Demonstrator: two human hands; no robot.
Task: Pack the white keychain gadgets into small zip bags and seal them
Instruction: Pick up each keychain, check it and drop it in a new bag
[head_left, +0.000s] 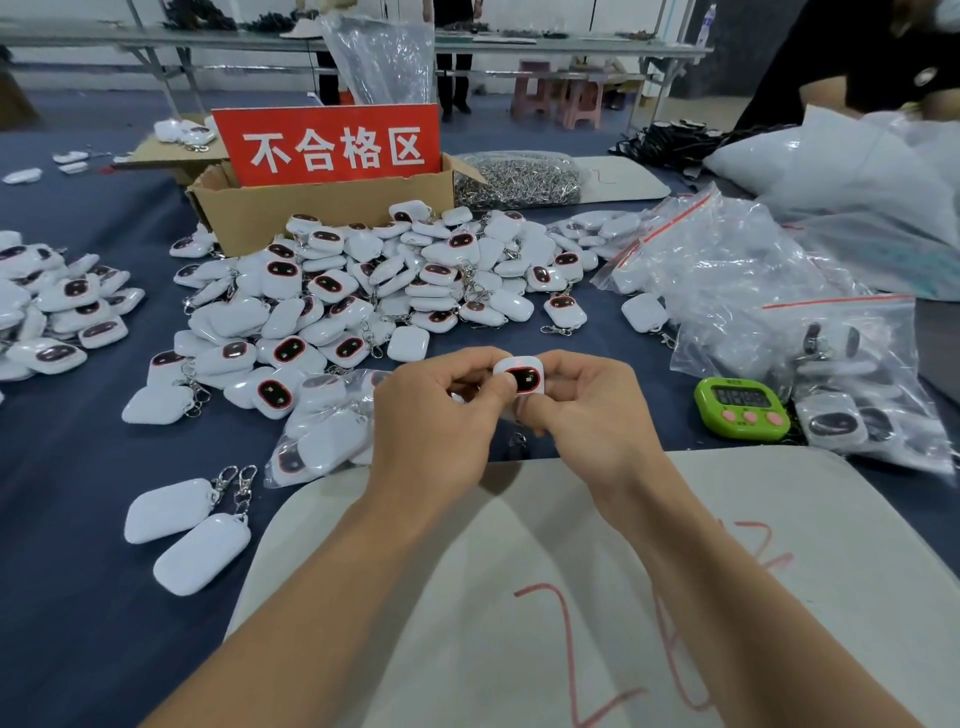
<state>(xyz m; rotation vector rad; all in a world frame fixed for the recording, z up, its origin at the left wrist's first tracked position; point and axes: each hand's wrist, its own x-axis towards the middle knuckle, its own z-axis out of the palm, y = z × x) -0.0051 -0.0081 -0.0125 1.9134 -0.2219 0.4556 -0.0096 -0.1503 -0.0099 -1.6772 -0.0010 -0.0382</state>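
Observation:
A white keychain gadget with a dark oval face is held up between both hands at the middle of the view. My left hand pinches its left side with curled fingers. My right hand grips its right side and underside. Its metal clasp hangs below, between my hands. A big heap of the same gadgets lies just beyond. Clear zip bags with red seal strips are piled at the right. A filled bag lies left of my left hand.
A cardboard box with a red sign stands behind the heap. A green timer sits at the right. Two gadgets with clasps lie at the lower left. A pale board with red marks lies under my arms. Another person's arm is at the top right.

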